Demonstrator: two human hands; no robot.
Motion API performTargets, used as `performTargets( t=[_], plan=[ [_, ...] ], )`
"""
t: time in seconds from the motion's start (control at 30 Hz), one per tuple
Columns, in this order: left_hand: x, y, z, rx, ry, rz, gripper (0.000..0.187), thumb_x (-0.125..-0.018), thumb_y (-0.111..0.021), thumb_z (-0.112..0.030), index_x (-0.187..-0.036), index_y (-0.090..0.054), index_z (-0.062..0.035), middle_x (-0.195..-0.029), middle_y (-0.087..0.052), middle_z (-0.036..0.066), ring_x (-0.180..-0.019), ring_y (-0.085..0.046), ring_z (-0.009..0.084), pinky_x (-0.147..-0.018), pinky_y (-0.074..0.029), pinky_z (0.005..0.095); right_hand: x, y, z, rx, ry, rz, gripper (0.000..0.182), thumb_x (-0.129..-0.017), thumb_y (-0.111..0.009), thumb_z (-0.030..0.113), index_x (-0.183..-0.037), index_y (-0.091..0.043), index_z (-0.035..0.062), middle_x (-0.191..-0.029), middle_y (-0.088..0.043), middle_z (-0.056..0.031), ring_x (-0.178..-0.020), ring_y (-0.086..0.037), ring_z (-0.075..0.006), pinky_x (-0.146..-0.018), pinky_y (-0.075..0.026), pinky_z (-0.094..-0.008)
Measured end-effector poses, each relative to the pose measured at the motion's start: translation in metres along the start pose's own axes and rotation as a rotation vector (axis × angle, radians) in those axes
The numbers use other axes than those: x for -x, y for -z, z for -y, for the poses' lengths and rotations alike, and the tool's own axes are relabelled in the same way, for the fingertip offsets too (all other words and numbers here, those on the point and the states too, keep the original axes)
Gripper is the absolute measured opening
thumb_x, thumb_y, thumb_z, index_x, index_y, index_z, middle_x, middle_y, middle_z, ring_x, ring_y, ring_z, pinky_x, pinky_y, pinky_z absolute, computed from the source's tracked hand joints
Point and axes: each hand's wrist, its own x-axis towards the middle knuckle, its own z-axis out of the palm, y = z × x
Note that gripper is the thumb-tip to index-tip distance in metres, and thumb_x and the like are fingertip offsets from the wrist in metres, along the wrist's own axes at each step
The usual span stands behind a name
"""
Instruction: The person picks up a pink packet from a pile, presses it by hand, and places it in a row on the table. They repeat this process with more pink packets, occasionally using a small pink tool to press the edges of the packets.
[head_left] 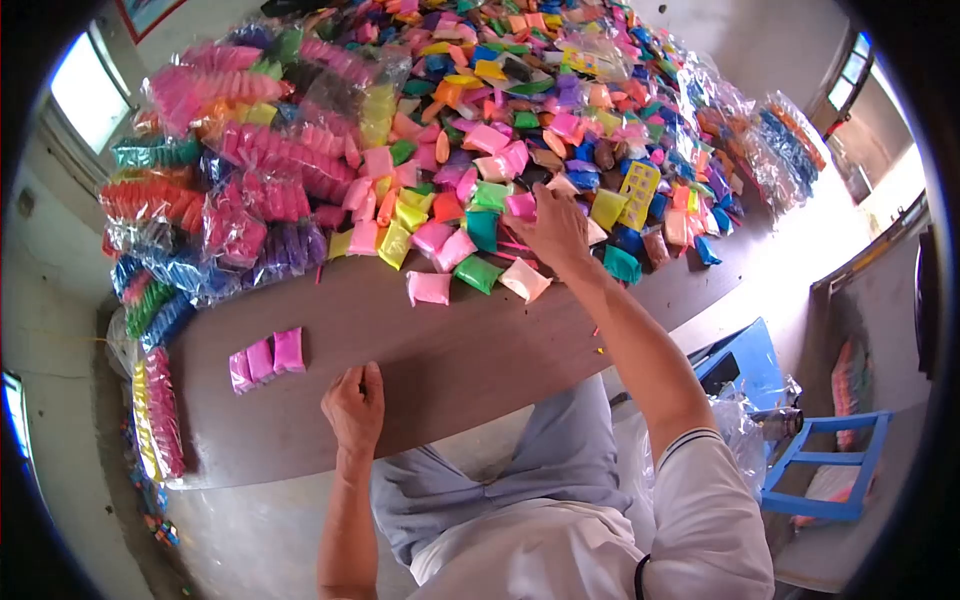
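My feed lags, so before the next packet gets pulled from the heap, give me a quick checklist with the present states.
1. Right hand on the heap of coloured packets: ok, its fingers rest among the packets at the near edge.
2. Packet gripped by the right hand: cannot tell, the fingers hide it.
3. Left hand free: ok, loosely curled at the table edge, holding nothing visible.
4. Row of pink packets set apart: ok, side by side left of the hands.
5. Bare table between row and heap: ok.

Bright daylight from blown-out windows (88, 92) at left and right, glare on clear plastic packet bags (240, 215), strong fisheye warping, black vignette corners, soft edges.
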Motion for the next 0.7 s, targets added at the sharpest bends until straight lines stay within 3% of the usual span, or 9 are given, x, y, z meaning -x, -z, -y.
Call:
performTargets(
  t=[0.03,0.1,0.23,0.3,0.33,0.43,0.5,0.57,0.7],
  plan=[
    [0.0,0.001,-0.001,0.004,0.005,-0.002,0.031,-0.093,-0.065,-0.021,-0.069,-0.055,-0.0027,-0.063,-0.057,0.016,-0.061,-0.057,0.0377,-0.056,-0.044,0.0456,-0.004,0.001,-0.004,0.004,0.005,0.002,0.028,-0.08,-0.073,0.026,-0.095,-0.066,0.0039,-0.101,-0.068,-0.0149,-0.1,-0.064,-0.0363,-0.088,-0.049,-0.0475],
    [0.0,0.003,-0.001,-0.009,0.004,0.017,0.03,-0.093,-0.065,-0.021,-0.07,-0.056,-0.0034,-0.063,-0.057,0.015,-0.061,-0.058,0.037,-0.056,-0.044,0.0464,-0.01,0.001,-0.008,-0.183,-0.045,0.197,0.023,-0.081,-0.068,0.022,-0.088,-0.066,-0.0001,-0.088,-0.069,-0.0183,-0.089,-0.066,-0.038,-0.082,-0.051,-0.0491],
    [0.0,0.001,-0.001,0.001,0.008,0.007,0.027,-0.092,-0.066,-0.019,-0.071,-0.057,-0.0039,-0.063,-0.057,0.014,-0.06,-0.058,0.0358,-0.056,-0.044,0.0457,-0.008,0.005,-0.019,-0.364,-0.126,0.169,0.021,-0.082,-0.063,0.016,-0.085,-0.064,-0.0046,-0.075,-0.066,-0.021,-0.074,-0.066,-0.0341,-0.069,-0.051,-0.0454],
    [-0.001,0.001,-0.004,0.003,0.019,0.013,0.025,-0.09,-0.067,-0.017,-0.071,-0.057,-0.004,-0.063,-0.058,0.013,-0.059,-0.058,0.035,-0.055,-0.044,0.0449,-0.005,0.001,-0.028,-0.657,-0.167,0.059,0.02,-0.082,-0.061,0.014,-0.082,-0.063,-0.0058,-0.068,-0.061,-0.0202,-0.063,-0.061,-0.0276,-0.061,-0.047,-0.0412],
    [-0.002,0.002,-0.005,0.008,0.015,0.015,0.025,-0.09,-0.067,-0.017,-0.071,-0.057,-0.004,-0.063,-0.058,0.013,-0.059,-0.058,0.035,-0.055,-0.044,0.0449,-0.004,0.004,-0.033,-0.637,-0.172,0.083,0.019,-0.082,-0.062,0.014,-0.085,-0.064,-0.0051,-0.068,-0.061,-0.0183,-0.061,-0.056,-0.0225,-0.06,-0.045,-0.039],
    [-0.003,0.004,-0.008,-0.001,-0.029,0.004,0.023,-0.089,-0.067,-0.015,-0.072,-0.058,-0.0042,-0.064,-0.058,0.013,-0.059,-0.058,0.0341,-0.055,-0.044,0.044,0.005,0.014,-0.028,-0.716,-0.131,0.143,0.02,-0.082,-0.062,0.013,-0.09,-0.064,-0.0052,-0.07,-0.061,-0.017,-0.062,-0.056,-0.0216,-0.059,-0.045,-0.038],
    [-0.003,0.003,-0.008,-0.011,-0.036,0.002,0.021,-0.088,-0.068,-0.015,-0.072,-0.059,-0.0045,-0.066,-0.059,0.013,-0.06,-0.058,0.0344,-0.056,-0.044,0.0442,0.012,0.007,-0.026,-0.596,-0.061,0.157,0.023,-0.085,-0.066,0.014,-0.098,-0.063,-0.0047,-0.075,-0.061,-0.0144,-0.066,-0.057,-0.017,-0.06,-0.046,-0.0338],
    [-0.003,0.003,-0.008,-0.021,-0.052,-0.004,0.02,-0.088,-0.068,-0.015,-0.073,-0.06,-0.0047,-0.067,-0.06,0.013,-0.061,-0.059,0.0345,-0.056,-0.045,0.0443,0.016,0.012,-0.008,-0.949,-0.003,0.246,0.032,-0.084,-0.074,0.023,-0.1,-0.065,-0.0033,-0.079,-0.065,-0.0148,-0.071,-0.062,-0.0188,-0.066,-0.05,-0.033],
    [0.0,0.0,-0.003,-0.099,-0.069,-0.003,0.018,-0.087,-0.069,-0.016,-0.075,-0.061,-0.0049,-0.069,-0.061,0.013,-0.064,-0.06,0.0349,-0.059,-0.046,0.0445,0.005,0.003,-0.008,-0.675,-0.015,0.391,0.042,-0.082,-0.079,0.032,-0.104,-0.066,-0.0028,-0.088,-0.07,-0.0148,-0.08,-0.068,-0.0208,-0.074,-0.054,-0.0329]
  ],
)
